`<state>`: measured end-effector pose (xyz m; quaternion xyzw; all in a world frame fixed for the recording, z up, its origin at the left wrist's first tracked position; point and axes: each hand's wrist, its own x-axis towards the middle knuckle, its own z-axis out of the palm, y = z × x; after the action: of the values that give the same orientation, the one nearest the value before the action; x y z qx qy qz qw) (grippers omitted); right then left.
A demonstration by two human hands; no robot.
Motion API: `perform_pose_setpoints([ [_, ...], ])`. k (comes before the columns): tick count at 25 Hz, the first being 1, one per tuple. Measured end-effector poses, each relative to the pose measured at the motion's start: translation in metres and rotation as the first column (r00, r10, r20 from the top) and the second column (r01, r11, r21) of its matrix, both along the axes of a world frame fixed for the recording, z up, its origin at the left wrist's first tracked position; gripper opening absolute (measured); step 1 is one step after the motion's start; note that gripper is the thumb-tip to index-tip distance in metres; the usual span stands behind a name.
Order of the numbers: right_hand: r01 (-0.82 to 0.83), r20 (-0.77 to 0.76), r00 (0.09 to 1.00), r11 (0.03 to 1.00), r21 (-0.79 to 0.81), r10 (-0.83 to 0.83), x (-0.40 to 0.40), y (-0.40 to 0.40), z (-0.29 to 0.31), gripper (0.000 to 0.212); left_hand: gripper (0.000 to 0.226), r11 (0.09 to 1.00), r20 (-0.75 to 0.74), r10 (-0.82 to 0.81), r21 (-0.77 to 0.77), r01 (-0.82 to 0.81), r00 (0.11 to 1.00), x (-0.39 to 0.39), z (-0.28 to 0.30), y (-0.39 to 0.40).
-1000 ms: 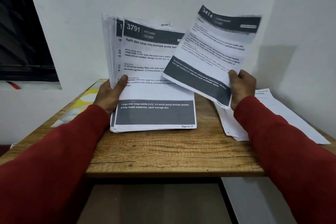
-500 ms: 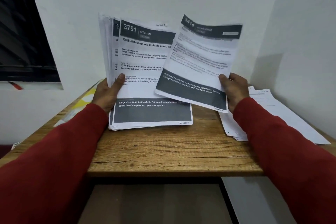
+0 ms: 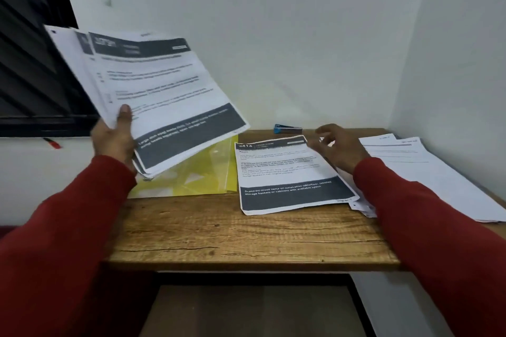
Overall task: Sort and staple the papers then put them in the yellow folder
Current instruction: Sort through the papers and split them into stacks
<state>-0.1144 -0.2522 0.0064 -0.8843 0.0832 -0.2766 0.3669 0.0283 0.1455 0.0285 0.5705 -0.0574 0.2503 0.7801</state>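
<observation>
Papers stack (image 3: pixel 153 96) swung left in left grip (image 3: pixel 115 142), sheet 3414 (image 3: pixel 290 172) now released onto table (image 3: pixel 246 238), right grip (image 3: pixel 339 145) open.

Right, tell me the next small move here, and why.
Probably bring the right hand back to the stack gripped by the left hand and pull off its top page: the right hand hovers empty over sheet 3414, which lies flat on the table.

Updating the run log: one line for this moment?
left hand: holds paper stack | right hand: open over sheet 3414 | yellow folder: on table
</observation>
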Motion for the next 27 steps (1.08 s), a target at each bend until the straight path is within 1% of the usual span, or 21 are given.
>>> perform_pose_setpoints([
  [1, -0.053, 0.075, 0.996, 0.987, 0.152, 0.042, -0.003, 0.007, 0.005, 0.033, 0.044, 0.992, -0.032, -0.111, 0.058, 0.113, 0.993, -0.009, -0.001, -0.018],
  [2, -0.139, 0.124, 0.987, 0.940, 0.313, 0.105, -0.005, 0.014, 0.009, 0.042, 0.052, 0.966, -0.076, -0.227, 0.107, 0.234, 0.971, -0.020, -0.002, -0.038],
  [3, -0.199, 0.129, 0.979, 0.884, 0.423, 0.159, -0.005, 0.018, 0.009, 0.048, 0.054, 0.930, -0.111, -0.327, 0.138, 0.340, 0.938, -0.031, -0.006, -0.057],
  [4, -0.247, 0.129, 0.969, 0.848, 0.469, 0.211, -0.006, 0.022, 0.008, 0.049, 0.047, 0.894, -0.127, -0.401, 0.162, 0.417, 0.907, -0.041, -0.011, -0.074],
  [6, -0.336, 0.150, 0.942, 0.824, 0.457, 0.301, -0.009, 0.027, 0.006, 0.036, 0.029, 0.847, -0.128, -0.479, 0.194, 0.495, 0.869, -0.056, -0.022, -0.099],
  [7, -0.355, 0.160, 0.935, 0.827, 0.435, 0.317, -0.008, 0.028, 0.005, 0.029, 0.025, 0.836, -0.124, -0.497, 0.195, 0.512, 0.859, -0.060, -0.024, -0.105],
  [8, -0.362, 0.169, 0.932, 0.833, 0.417, 0.321, -0.007, 0.028, 0.005, 0.029, 0.023, 0.831, -0.111, -0.510, 0.190, 0.522, 0.853, -0.063, -0.024, -0.108],
  [11, -0.397, 0.208, 0.917, 0.811, 0.430, 0.340, -0.005, 0.029, 0.005, 0.033, 0.029, 0.824, -0.101, -0.531, 0.168, 0.541, 0.841, -0.061, -0.026, -0.102],
  [13, -0.393, 0.217, 0.919, 0.808, 0.440, 0.329, -0.004, 0.029, 0.005, 0.038, 0.032, 0.825, -0.104, -0.531, 0.162, 0.541, 0.841, -0.059, -0.026, -0.101],
  [18, -0.391, 0.242, 0.919, 0.810, 0.437, 0.312, -0.003, 0.027, 0.003, 0.044, 0.026, 0.836, -0.085, -0.529, 0.118, 0.535, 0.845, -0.063, -0.024, -0.101],
  [21, -0.412, 0.252, 0.909, 0.799, 0.438, 0.332, -0.003, 0.027, 0.002, 0.048, 0.020, 0.843, -0.062, -0.522, 0.114, 0.526, 0.851, -0.065, -0.024, -0.101],
  [24, -0.426, 0.279, 0.902, 0.784, 0.451, 0.330, -0.004, 0.027, 0.003, 0.043, 0.017, 0.850, -0.050, -0.510, 0.121, 0.512, 0.859, -0.064, -0.024, -0.101],
  [27, -0.397, 0.277, 0.913, 0.803, 0.445, 0.298, -0.003, 0.025, 0.003, 0.027, 0.019, 0.848, -0.050, -0.516, 0.109, 0.519, 0.855, -0.062, -0.025, -0.100],
])
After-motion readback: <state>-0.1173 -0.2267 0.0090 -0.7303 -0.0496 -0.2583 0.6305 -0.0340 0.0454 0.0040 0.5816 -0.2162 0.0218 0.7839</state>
